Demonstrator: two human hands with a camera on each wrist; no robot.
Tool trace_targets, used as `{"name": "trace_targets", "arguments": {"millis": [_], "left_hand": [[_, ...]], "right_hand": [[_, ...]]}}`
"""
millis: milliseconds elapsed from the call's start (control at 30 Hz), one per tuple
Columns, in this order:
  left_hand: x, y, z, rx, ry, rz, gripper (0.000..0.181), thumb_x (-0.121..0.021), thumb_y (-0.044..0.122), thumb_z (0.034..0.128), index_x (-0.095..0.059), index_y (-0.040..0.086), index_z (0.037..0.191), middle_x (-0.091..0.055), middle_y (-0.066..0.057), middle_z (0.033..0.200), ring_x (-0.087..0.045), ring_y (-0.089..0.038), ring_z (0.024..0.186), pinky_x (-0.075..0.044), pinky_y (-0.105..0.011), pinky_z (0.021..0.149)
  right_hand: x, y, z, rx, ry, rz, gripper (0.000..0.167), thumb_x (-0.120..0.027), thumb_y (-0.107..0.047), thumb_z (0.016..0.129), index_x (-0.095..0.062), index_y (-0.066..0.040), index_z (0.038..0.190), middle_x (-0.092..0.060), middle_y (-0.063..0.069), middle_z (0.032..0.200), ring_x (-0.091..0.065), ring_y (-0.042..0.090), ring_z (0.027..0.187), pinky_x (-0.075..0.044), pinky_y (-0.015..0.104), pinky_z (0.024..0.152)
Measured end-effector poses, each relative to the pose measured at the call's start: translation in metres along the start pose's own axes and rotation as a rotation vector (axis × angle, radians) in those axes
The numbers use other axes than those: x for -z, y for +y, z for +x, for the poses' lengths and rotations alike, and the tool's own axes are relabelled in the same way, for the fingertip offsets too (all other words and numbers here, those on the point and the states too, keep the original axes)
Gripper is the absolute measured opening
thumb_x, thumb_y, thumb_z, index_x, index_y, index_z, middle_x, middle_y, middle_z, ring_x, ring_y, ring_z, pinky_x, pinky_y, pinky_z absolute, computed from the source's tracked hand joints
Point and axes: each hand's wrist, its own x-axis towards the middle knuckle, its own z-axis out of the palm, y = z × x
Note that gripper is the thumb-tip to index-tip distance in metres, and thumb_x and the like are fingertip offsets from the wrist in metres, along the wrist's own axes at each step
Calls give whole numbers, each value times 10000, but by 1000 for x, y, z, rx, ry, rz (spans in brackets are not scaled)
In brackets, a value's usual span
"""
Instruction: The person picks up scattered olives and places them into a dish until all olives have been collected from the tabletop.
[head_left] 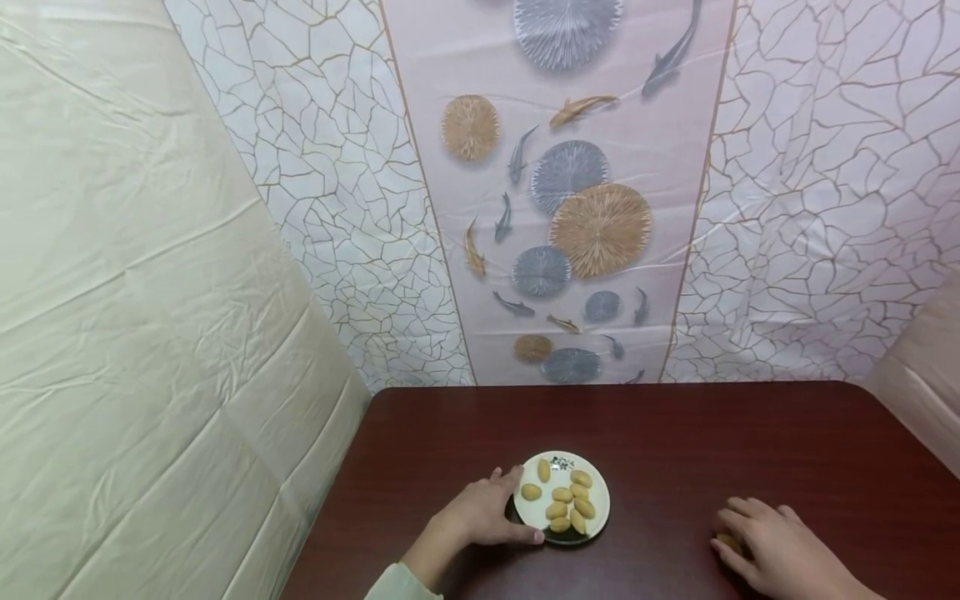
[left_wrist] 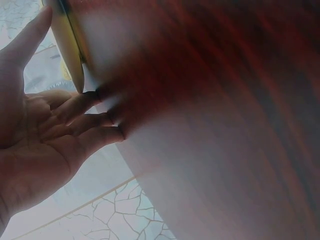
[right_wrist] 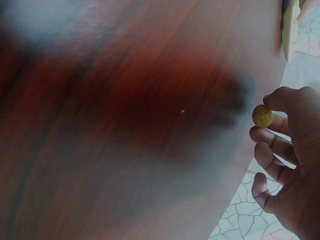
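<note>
A round white plate (head_left: pixel 527 510) with a dark floral mark carries several small yellow oval pieces (head_left: pixel 584 507), like nuts or small fruit. My left hand (head_left: pixel 483 511) rests at the plate's left side, thumb by the near rim and forefinger by the upper left rim. The left wrist view shows that hand (left_wrist: pixel 55 122) with its other fingertips on the table and the plate (left_wrist: pixel 70 47) edge-on beside the thumb. Well to the right, my right hand (head_left: pixel 780 546) pinches one yellow oval piece (right_wrist: pixel 262 116) between thumb and fingers, close to the tabletop.
The dark red-brown table (head_left: pixel 645 433) has a glossy top and rounded far corners. A patterned cloth (head_left: pixel 570 250) with fish and round shapes hangs behind it. Pale fabric (head_left: pixel 150 292) covers the left side. A tiny light speck (right_wrist: pixel 183 111) lies on the table.
</note>
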Motion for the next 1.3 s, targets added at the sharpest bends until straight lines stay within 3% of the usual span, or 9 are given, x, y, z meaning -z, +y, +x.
{"name": "trace_targets", "arguments": {"millis": [233,400,600,900,1300], "left_hand": [[2,0,-1,-10,4,6,1182,-865,728,830,-374,150,1736,-514,-274,1673,-509,-455,1563,-481,-581,1249],[2,0,0,-13,7,4,1183,-861,733,830,-373,151,1737,-515,-266,1675,-507,-440,1570,-480,-574,1251],[1,0,0,-15,3,2,1182,-863,729,830,-375,148,1736,-517,-263,1676,-508,-436,1570,-482,-574,1249],[0,-1,0,-15,-4,-5,1178,-863,725,833,-375,147,1735,-518,-259,1676,-500,-433,1578,-477,-586,1250],[1,-1,0,-11,-5,-14,1172,-862,725,835,-373,159,1737,-495,-278,1687,-501,-450,1571,-484,-581,1245]], "right_hand": [[-2,-7,6,42,107,-11,303,-992,-327,773,-711,-329,886,-745,-54,1020,-733,223,955,-517,443,740],[-3,-12,11,82,163,-26,328,-996,-315,753,-688,-365,855,-672,-142,961,-673,120,882,-432,342,695],[-2,-15,18,100,141,-22,281,-977,-323,788,-717,-351,890,-684,-142,978,-657,104,873,-409,324,680],[-2,-19,32,209,254,-46,308,-988,-277,715,-737,-305,890,-631,-172,911,-564,30,794,-362,278,647],[6,-35,47,249,261,-1,360,-994,-271,729,-685,-374,882,-521,-234,896,-481,-22,794,-328,259,663]]}}
